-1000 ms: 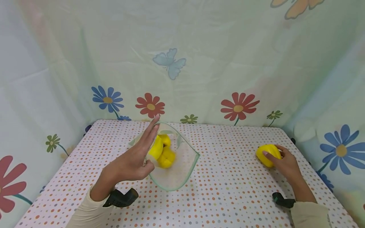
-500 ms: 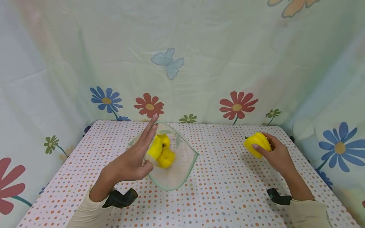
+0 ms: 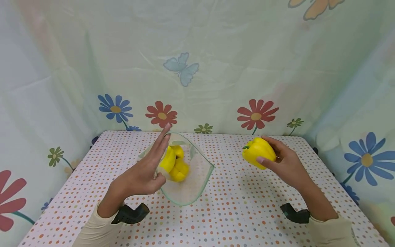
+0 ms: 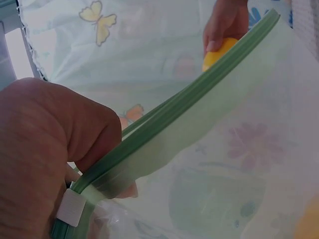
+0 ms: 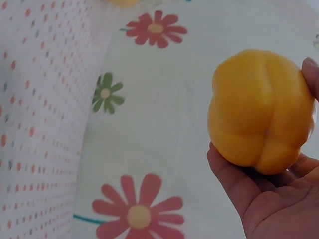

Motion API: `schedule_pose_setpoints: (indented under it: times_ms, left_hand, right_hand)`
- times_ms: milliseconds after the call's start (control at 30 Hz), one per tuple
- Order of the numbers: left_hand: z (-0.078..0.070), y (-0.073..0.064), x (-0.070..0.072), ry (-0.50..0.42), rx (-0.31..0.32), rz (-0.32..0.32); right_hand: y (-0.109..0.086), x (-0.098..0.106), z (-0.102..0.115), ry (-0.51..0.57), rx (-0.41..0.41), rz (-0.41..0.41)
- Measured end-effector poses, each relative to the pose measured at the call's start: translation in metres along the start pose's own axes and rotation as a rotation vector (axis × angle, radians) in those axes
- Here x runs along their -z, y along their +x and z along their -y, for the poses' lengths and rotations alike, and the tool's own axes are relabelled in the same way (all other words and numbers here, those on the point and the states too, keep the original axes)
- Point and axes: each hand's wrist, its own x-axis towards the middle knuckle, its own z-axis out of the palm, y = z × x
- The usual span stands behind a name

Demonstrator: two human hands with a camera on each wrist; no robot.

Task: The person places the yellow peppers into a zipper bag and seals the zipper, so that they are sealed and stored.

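A clear zip bag with a green rim (image 3: 192, 193) stands open-mouthed left of the table's middle. Several yellow bell peppers (image 3: 179, 170) lie inside, partly hidden by my left hand (image 3: 139, 176). That hand grips the bag's edge; the left wrist view shows a finger curled over the green zip strip (image 4: 184, 107), close to a white slider (image 4: 71, 206). Above the table on the right, my right hand (image 3: 287, 164) holds another yellow bell pepper (image 3: 259, 152), its green stem pointing left. Its lobed bottom end faces the camera in the right wrist view.
A dotted cloth covers the table (image 3: 234, 212). Behind it and on both sides hangs a curtain (image 3: 216, 68) printed with flowers and butterflies. A dark wrist mount (image 3: 132, 213) sits at the left wrist, another mount (image 3: 294, 213) at the right.
My right hand has lifted the bell pepper from the table and carried it leftward, nearer the bag; the stem has come into sight. The left hand and bag have stayed put.
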Motion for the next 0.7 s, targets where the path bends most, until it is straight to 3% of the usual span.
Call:
schedule_pose_setpoints:
  times_ms: [433,700]
  left_hand:
    - [0.000,0.003,-0.001,-0.018,-0.004,0.007]
    - [-0.002,0.002,-0.002,-0.017,0.029,0.012]
  right_hand:
    - [-0.007,-0.016,0.050,0.188,0.210,0.011]
    - [-0.009,-0.034,0.080,0.336,0.327,0.100]
